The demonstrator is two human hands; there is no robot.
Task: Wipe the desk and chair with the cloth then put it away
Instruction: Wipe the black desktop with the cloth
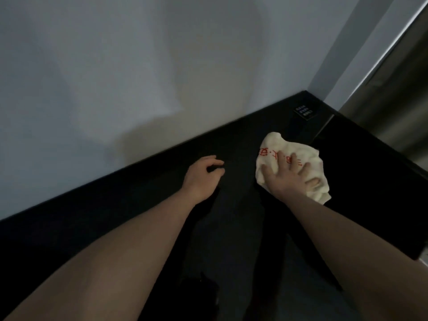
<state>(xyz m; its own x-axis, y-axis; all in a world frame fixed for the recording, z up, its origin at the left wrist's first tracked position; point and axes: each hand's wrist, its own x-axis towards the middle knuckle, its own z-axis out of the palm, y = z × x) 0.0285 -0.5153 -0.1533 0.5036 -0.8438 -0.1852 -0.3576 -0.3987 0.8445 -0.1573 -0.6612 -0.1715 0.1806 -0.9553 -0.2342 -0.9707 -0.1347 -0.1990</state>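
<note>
A black desk runs along a white wall. On its right part lies a crumpled white cloth with red writing. My right hand presses flat on the cloth with its fingers spread. To the left, my left hand rests on the bare desk top, its fingers loosely curled; I see nothing held in it. Between my forearms is a dark grey shape, possibly the chair, too dim to tell.
The white wall stands right behind the desk. A small black plate with white print sits near the desk's far right corner, beside a groove. A grey curtain and a pale frame rise at the right.
</note>
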